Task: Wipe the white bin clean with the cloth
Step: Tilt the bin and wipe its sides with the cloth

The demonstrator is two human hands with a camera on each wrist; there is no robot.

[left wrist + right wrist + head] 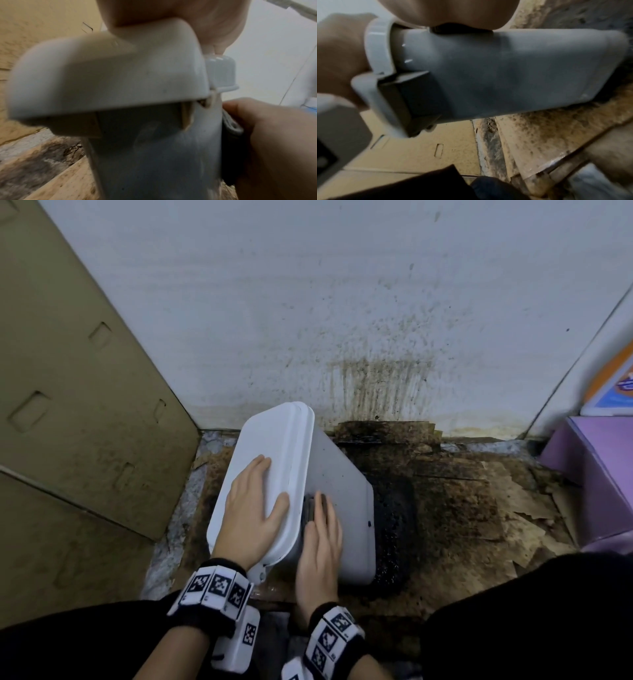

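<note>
The white bin (342,501) is tipped over toward the left on the dirty floor, with its closed lid (274,446) facing up and left. My left hand (255,508) lies flat on the lid with the fingers straight. My right hand (320,537) presses a dark folded cloth (309,506) against the bin's grey-white side just below the lid rim, fingers extended over it. In the left wrist view the lid (102,74) fills the frame and the cloth (229,136) shows under the right hand (267,135). In the right wrist view a strip of the cloth (453,29) shows between palm and bin (505,67).
A brown cardboard panel (68,405) leans at the left. Behind the bin is a white wall (342,302) with dark splatter. The floor (462,501) is stained, torn cardboard with a black patch (394,508) beside the bin. A purple box (596,470) stands at the right.
</note>
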